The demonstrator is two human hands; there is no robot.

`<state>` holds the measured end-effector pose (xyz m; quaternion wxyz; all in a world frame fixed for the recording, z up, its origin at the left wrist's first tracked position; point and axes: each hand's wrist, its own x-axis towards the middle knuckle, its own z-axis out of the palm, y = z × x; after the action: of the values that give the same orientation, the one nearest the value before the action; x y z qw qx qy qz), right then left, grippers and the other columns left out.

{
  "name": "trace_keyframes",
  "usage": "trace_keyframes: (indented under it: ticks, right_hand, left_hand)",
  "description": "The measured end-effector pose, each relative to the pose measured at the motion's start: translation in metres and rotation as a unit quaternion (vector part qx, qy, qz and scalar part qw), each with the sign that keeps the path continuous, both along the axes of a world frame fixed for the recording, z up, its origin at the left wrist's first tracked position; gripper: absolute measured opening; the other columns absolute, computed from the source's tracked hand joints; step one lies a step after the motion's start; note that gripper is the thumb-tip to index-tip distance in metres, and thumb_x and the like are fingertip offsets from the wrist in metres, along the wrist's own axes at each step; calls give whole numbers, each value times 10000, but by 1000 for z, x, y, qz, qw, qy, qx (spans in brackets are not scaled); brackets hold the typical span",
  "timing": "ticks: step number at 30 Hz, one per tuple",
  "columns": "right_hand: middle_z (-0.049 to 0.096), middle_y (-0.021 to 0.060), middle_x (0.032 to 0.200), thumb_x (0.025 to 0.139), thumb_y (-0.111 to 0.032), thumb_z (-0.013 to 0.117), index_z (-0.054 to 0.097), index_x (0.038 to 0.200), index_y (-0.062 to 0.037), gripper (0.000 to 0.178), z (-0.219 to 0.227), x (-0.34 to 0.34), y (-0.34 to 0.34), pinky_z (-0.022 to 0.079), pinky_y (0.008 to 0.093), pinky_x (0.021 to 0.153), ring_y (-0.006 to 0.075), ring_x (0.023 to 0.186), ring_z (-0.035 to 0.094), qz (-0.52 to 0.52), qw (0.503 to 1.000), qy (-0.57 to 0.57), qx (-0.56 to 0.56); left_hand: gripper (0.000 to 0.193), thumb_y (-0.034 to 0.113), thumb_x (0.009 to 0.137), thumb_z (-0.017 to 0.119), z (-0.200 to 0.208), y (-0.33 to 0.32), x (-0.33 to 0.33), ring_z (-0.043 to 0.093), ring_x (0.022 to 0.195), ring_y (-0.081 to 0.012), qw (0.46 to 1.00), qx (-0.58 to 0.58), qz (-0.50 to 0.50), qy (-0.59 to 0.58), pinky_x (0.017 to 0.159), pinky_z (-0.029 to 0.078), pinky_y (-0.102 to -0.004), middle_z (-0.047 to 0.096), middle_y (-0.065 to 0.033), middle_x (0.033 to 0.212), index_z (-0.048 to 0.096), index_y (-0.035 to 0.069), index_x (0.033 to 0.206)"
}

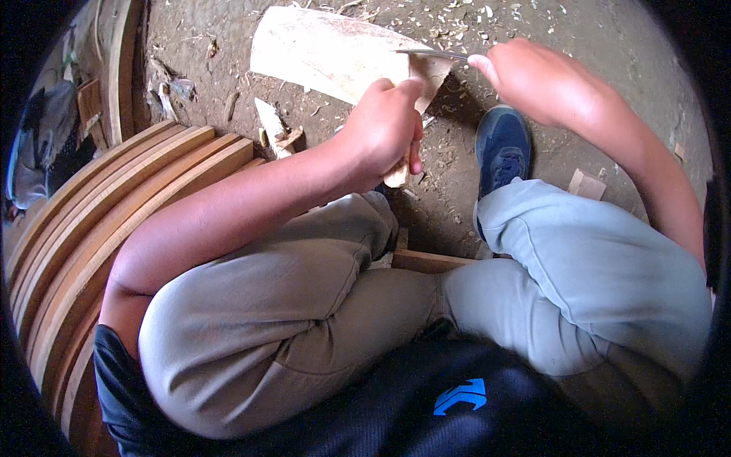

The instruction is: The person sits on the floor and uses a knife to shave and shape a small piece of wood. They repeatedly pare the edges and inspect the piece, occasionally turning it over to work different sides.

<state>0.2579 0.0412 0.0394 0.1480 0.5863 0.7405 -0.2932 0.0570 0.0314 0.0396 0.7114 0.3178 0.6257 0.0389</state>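
Note:
My left hand (383,126) is closed around a short piece of pale wood (396,177), whose end sticks out below the fist. It is held over the near right side of a large pale wooden block (320,47) on the ground. My right hand (533,82) grips a knife (440,53), its thin blade pointing left across the block's right end, just beyond the left fist. The handle is hidden inside my fingers. Whether the blade touches the wood cannot be made out.
Several curved wooden strips (183,164) are stacked at my left. Wood chips (457,34) and offcuts (270,126) litter the dirt floor. My blue shoe (504,148) stands close to the block, and a small wood piece (588,185) lies right of it. Under my legs is a wooden bar (430,261).

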Motion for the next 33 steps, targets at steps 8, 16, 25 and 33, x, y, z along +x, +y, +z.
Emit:
trace_keyframes:
  ticks: [8,16,25,33]
  right_hand:
    - [653,289,832,1022,-330,391,662,844,66,511,-4,-10,-11,519,522,739,446,822,655,-23,999,-15,19]
    - [628,317,817,1019,-345,387,635,824,73,524,-3,-6,17,495,529,771,446,787,647,25,999,11,-21]
    - [622,99,667,896,-432,616,687,875,-14,425,-30,29,44,441,365,447,197,475,540,-176,968,153,-95]
    - [702,65,810,913,-368,630,705,982,-24,358,-10,13,27,245,148,337,-30,410,316,-265,873,369,-179]
  left_hand:
    - [312,316,994,437,6,2,5,411,346,-188,1000,-8,-20,14,329,348,-337,429,-63,584,406,35,862]
    - [313,330,1002,418,2,2,-1,401,342,-184,1000,-3,-13,9,327,353,-333,423,-62,572,390,42,882]
    - [373,415,1016,417,2,1,-10,427,342,-169,988,65,-139,-27,315,389,-296,436,-50,553,399,47,957]
    - [426,415,1026,406,0,7,-9,423,355,-152,973,74,-201,-81,326,396,-278,447,-42,574,408,34,1216]
